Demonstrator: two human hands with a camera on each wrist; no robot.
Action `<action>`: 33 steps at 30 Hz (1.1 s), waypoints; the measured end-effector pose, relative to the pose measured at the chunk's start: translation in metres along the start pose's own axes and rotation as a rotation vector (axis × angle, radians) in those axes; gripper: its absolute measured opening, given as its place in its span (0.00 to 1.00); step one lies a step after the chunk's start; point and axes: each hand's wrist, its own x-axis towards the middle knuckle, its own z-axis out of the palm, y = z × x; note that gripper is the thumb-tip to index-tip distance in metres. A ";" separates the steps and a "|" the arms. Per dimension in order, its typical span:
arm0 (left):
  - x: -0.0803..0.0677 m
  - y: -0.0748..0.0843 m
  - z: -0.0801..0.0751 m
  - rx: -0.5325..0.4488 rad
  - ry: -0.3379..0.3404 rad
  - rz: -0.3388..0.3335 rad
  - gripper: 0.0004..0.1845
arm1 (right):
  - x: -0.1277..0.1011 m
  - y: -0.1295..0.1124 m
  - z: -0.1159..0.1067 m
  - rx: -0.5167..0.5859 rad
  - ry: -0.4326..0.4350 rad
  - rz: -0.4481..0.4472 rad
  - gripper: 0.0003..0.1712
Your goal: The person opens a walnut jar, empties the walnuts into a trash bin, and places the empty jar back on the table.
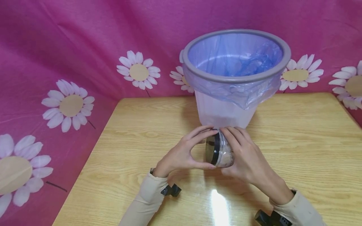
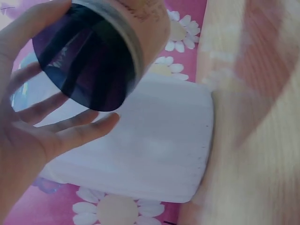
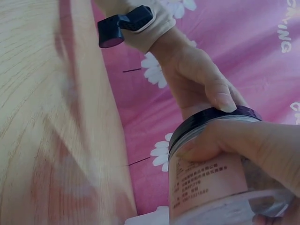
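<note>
- Left hand (image 1: pixel 181 155) curls its fingers round the jar's black lid (image 1: pixel 212 150).
- Right hand (image 1: pixel 245 157) grips the clear jar (image 1: pixel 224 153).
- Lined bin (image 1: pixel 236 75) stands just behind on the surface (image 1: pixel 127 150).

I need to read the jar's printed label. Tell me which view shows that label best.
The right wrist view: the pink printed label on the clear plastic jar faces the camera, close up. The left wrist view catches only a blurred strip above the black round lid. In the head view, hands hide it.
</note>
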 end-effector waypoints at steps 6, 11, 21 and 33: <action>0.000 -0.003 0.004 -0.060 0.055 0.020 0.46 | 0.001 -0.001 -0.001 0.015 -0.004 -0.002 0.64; -0.001 0.000 0.005 -0.182 0.062 -0.101 0.45 | 0.002 -0.002 -0.001 0.024 -0.002 -0.011 0.63; 0.001 0.005 0.012 -0.300 0.117 -0.280 0.44 | 0.001 -0.002 -0.002 -0.003 0.012 -0.019 0.64; 0.003 0.010 0.013 -0.587 0.079 -0.551 0.37 | 0.001 0.001 0.002 -0.044 0.032 -0.075 0.63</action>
